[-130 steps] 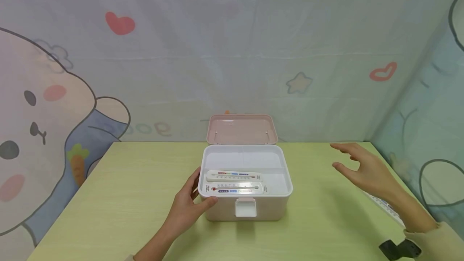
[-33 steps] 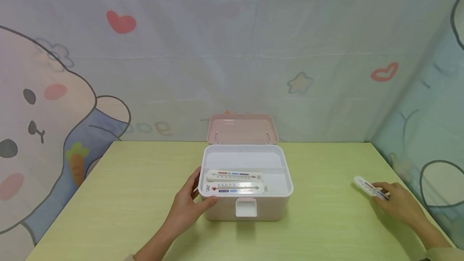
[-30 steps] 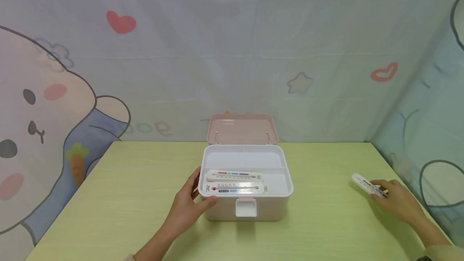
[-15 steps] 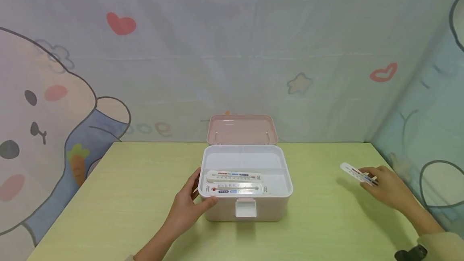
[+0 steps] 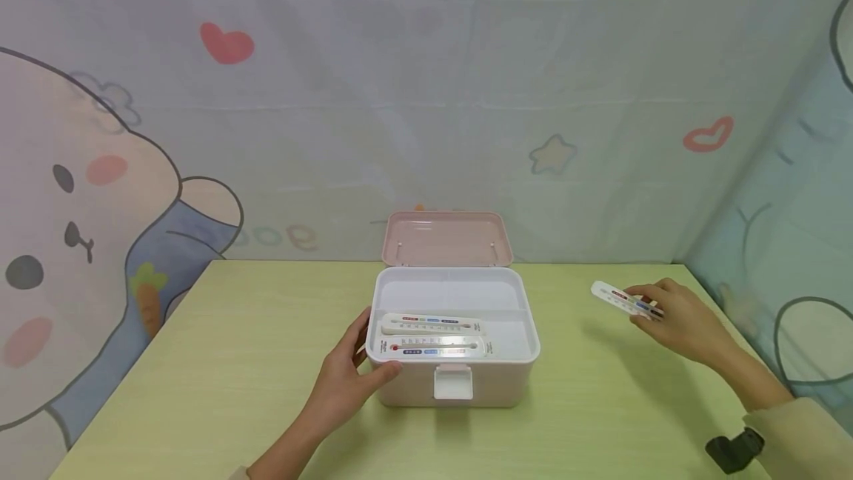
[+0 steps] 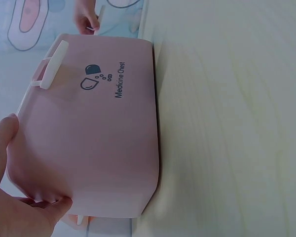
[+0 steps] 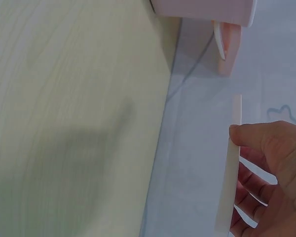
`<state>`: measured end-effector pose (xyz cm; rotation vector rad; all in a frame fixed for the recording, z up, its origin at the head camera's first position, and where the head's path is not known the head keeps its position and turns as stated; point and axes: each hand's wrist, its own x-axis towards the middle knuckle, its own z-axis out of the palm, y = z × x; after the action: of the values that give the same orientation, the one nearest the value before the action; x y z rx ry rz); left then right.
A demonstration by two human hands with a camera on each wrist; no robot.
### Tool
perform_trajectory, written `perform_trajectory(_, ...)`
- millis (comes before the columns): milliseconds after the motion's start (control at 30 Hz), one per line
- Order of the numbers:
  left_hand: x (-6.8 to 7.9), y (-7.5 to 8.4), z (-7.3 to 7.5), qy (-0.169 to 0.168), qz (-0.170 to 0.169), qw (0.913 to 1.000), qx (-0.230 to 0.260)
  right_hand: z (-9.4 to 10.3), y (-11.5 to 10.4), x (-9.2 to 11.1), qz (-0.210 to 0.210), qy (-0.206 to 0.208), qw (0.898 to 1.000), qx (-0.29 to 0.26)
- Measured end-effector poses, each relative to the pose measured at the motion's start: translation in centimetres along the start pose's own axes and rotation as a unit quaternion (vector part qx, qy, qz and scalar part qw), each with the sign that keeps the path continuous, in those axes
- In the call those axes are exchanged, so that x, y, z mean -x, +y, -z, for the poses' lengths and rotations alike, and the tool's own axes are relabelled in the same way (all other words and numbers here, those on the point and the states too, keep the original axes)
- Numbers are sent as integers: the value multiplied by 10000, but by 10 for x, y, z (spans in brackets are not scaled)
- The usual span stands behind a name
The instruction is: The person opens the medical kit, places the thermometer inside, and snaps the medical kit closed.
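A pale pink medicine chest (image 5: 500,384) stands on the table with its lid (image 5: 446,239) raised. My left hand (image 5: 343,380) grips its left front corner, thumb on the front rim, fingers along the side. In the left wrist view the front of the chest (image 6: 108,148) reads "Medicine Chest". To the right, my right hand (image 5: 683,323) pinches a flat white thermometer (image 5: 613,296) above the table. The right wrist view shows this thermometer (image 7: 229,182) edge-on between thumb and fingers. Inside the white tray lie an upper thermometer (image 5: 429,323) and a lower thermometer (image 5: 433,347), side by side.
The white tray (image 5: 480,295) has dividers, with its thermometers in the front section. A white latch (image 5: 453,382) hangs at the front of the chest. Behind the pale green table (image 5: 266,361) hangs a printed cloth (image 5: 400,95).
My right hand, empty at first, has picked up the thermometer from the table's right side, lifted it and carried it leftward. My left hand and the chest stay put.
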<state>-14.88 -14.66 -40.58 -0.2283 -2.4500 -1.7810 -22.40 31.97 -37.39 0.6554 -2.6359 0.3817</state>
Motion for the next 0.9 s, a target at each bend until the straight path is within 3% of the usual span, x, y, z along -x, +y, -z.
perform_trajectory(433, -1, -2, -1, 28, -27, 10000, -36, 6, -29, -28, 622, 32, 9980, 138)
perform_trajectory(900, 0, -1, 0, 26, -107, 9999, 29, 11, -70, -55, 716, -344, 9968, -72)
